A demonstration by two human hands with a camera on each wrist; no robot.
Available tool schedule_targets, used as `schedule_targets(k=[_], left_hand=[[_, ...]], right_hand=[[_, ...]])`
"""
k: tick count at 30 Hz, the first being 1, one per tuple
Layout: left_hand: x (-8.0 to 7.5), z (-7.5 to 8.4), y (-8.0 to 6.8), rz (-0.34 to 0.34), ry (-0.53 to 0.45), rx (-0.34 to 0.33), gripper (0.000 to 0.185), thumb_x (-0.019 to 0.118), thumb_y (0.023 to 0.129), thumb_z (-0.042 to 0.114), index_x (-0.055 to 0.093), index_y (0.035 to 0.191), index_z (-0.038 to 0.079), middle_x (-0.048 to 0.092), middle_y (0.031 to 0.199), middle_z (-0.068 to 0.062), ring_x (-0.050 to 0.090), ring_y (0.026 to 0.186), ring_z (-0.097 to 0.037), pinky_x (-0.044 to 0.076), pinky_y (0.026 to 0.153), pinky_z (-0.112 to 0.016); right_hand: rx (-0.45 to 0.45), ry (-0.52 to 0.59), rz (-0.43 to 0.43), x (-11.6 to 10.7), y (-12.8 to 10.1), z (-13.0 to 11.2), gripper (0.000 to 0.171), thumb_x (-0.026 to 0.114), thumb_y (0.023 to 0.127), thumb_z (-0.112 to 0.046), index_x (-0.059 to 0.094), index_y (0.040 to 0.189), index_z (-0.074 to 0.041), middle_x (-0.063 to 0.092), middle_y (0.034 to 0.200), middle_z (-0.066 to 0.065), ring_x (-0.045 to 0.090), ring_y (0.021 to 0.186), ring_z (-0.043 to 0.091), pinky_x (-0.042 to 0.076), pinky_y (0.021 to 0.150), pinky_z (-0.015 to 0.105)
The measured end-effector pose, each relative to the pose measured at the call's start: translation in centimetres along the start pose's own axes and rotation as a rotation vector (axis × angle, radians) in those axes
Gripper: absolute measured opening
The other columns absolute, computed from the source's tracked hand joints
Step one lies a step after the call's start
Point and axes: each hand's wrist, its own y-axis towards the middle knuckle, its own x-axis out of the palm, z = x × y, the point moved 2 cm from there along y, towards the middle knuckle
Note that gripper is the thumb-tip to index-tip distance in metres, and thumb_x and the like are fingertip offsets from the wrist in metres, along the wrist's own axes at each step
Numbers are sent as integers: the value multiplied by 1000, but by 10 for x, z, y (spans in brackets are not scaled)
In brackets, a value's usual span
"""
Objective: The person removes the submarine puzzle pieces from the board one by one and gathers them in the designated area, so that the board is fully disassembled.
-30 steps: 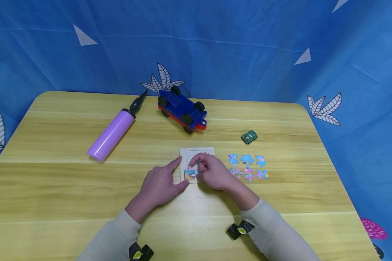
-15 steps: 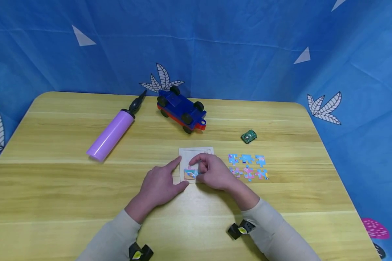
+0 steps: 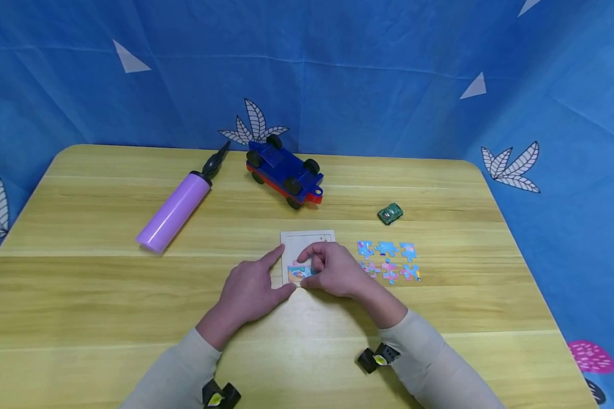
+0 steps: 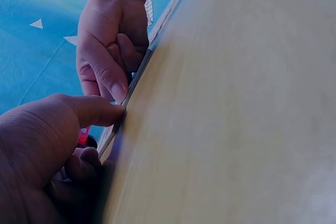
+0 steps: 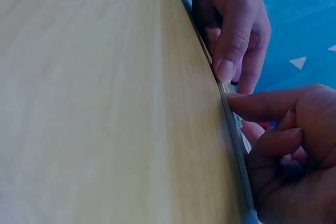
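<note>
Grip: right hand (image 3: 335, 272) at joined pieces (image 3: 295, 274), near-left corner of board (image 3: 299, 240); clamped or not, can't tell!
Left hand (image 3: 249, 288): spread, touching left, near edges.
Loose pieces (image 3: 388, 249): past board's right edge, right hand nearer.

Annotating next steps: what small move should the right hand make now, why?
Likely press the laid pieces flat with the right hand: it's at their edge, the left hand touches the board, and the views don't show them seated flush.
</note>
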Motion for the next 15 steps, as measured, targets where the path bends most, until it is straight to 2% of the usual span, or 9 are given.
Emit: schedule_targets(k=[15], left_hand=[[1, -1, -1, 14, -16, 14, 81, 78, 83, 47, 49, 149, 9, 37, 48, 6, 36, 44, -14, 30, 48, -33]], right_hand=[[52, -17, 38, 1, 0, 0, 25, 85, 77, -4, 72, 98, -10, 38, 58, -4, 36, 52, 11, 40, 66, 31]])
